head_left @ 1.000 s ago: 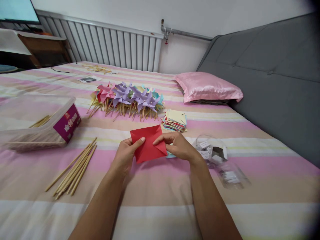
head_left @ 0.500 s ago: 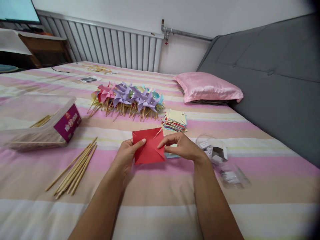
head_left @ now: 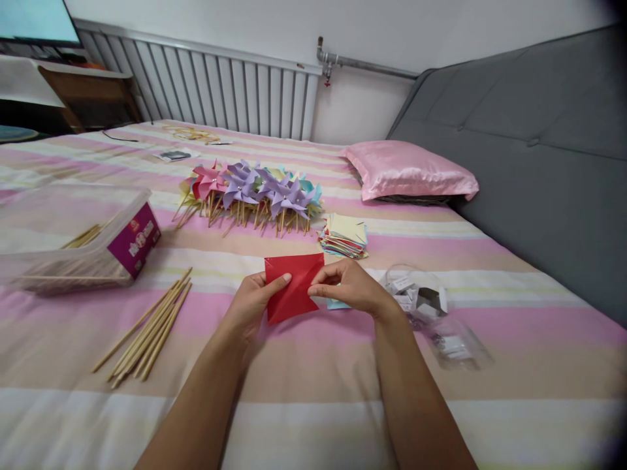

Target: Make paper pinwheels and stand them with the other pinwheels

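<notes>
A square sheet of red paper point(head_left: 294, 294) is held up over the bed in front of me. My left hand point(head_left: 255, 297) grips its left side, thumb on the front and fingers behind. At the paper's right side, my right hand point(head_left: 347, 287) pinches the edge between thumb and bent fingers. The right side of the sheet bends inward at those fingertips. Just beyond it lies a stack of coloured paper squares point(head_left: 344, 235), pale yellow on top. Part of a light blue paper point(head_left: 337, 304) shows beneath my right hand.
Finished paper pinwheels point(head_left: 249, 189) stand bunched farther back. Wooden sticks point(head_left: 149, 326) lie to the left, by a clear plastic box point(head_left: 88, 254) holding more. On the right are a small open box point(head_left: 431, 301) and a plastic bag point(head_left: 458, 346). A pink pillow point(head_left: 411, 171) rests near the headboard.
My right fingers have drawn the paper's right edge inward, so it now curves. The sheet has shifted slightly to the right.
</notes>
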`<state>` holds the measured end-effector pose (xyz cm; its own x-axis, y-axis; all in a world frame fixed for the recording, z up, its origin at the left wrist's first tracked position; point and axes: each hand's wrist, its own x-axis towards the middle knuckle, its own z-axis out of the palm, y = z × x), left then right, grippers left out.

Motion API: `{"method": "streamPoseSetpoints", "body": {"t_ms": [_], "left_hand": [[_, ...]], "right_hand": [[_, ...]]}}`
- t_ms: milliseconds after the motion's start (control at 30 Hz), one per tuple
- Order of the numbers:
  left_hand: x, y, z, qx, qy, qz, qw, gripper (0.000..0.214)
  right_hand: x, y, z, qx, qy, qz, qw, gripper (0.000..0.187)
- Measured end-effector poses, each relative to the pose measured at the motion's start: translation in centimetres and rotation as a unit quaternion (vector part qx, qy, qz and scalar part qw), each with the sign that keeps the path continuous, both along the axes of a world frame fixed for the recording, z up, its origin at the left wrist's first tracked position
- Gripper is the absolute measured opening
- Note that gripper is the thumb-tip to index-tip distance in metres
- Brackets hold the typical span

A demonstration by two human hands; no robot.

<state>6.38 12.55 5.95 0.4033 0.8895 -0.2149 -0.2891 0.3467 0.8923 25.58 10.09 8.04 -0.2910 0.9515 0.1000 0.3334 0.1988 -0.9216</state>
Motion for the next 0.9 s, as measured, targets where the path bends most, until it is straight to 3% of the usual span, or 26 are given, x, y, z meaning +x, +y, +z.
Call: {"method": "streamPoseSetpoints", "body": {"t_ms": [333,900], "left_hand": [[-0.01,0.19,-0.52,0.030,0.006,-0.018,0.999,0.023],[0.10,0.10,-0.52,0.032,0.033,-0.028,0.999,0.027]], "right_hand": [[-0.55,0.24,-0.22,-0.006,-0.038,-0.046,0.998,0.018],[-0.62,0.32,-0.47,-0.025,-0.038,-0.065,0.997,0.019]]}}
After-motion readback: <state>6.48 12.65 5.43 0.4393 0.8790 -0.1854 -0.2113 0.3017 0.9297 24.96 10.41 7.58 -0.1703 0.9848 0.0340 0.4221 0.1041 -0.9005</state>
